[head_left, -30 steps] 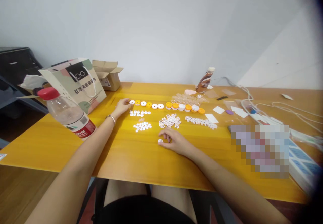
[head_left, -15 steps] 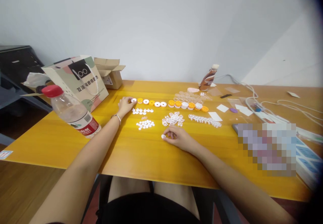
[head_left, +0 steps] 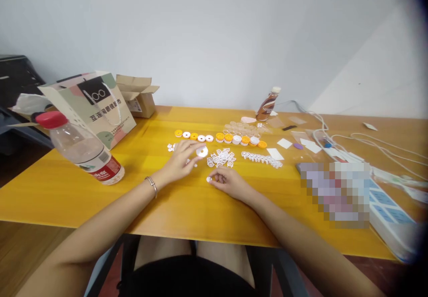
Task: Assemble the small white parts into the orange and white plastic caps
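My left hand [head_left: 180, 161] grips a white ring-like disc [head_left: 202, 152] between thumb and fingers, above the table. My right hand [head_left: 228, 182] pinches a small white round piece [head_left: 209, 179] just below a pile of white lacy pieces [head_left: 221, 158]. Behind the hands runs a row of orange and white discs, with an orange disc [head_left: 178, 133] at its left end and another orange disc [head_left: 262, 145] at its right. Small white pieces [head_left: 170, 147] lie partly hidden behind my left hand. A strip of white openwork parts [head_left: 262, 158] lies at the right of the pile.
At the left stand a red-capped bottle [head_left: 90, 154], a paper bag [head_left: 96, 109] and an open carton [head_left: 140, 98]. Clear round pieces [head_left: 244, 129] and a brown bottle [head_left: 267, 105] are behind the row. White cables [head_left: 323, 129] and a power strip [head_left: 391, 216] lie right.
My left hand has taken the leftmost white disc off the row and brought it right and nearer, towards my right hand. My right hand still pinches its small piece. The view has shifted slightly.
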Tool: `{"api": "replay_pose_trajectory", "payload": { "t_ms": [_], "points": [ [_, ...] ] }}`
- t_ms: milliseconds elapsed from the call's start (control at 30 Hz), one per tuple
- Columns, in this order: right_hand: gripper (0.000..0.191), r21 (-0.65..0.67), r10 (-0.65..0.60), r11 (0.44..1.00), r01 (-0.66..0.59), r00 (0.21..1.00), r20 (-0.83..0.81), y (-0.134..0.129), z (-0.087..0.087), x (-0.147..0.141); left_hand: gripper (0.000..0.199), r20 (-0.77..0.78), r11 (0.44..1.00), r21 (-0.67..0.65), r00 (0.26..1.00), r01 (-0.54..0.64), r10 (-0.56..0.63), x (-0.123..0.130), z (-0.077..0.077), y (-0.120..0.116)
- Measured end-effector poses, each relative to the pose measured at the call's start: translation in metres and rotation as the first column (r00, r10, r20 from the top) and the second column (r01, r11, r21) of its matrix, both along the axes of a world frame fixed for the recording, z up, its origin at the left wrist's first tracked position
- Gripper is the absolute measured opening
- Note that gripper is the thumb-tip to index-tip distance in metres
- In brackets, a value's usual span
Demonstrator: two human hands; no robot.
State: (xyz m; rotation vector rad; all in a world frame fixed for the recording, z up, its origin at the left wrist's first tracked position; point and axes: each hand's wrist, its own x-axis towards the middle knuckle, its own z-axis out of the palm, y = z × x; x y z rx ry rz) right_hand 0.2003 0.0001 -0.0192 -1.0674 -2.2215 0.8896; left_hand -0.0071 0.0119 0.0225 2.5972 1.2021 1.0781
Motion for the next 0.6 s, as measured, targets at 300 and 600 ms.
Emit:
{"api": "replay_pose_trajectory", "payload": {
  "t_ms": [300, 600],
  "points": [
    [0.033, -0.183, 0.047, 0.981, -0.061, 0.996, -0.077, 0.004, 0.005, 0.010, 0.035, -0.105, 0.920, -0.285, 0.946, 0.268, -0.308, 0.014, 0.001, -0.024],
    [0.041, -0.256, 0.059, 0.963, -0.083, 0.993, -0.101, 0.005, 0.010, 0.015, 0.034, -0.170, 0.921, -0.328, 0.946, 0.208, -0.274, 0.011, -0.008, -0.019]
  ]
}}
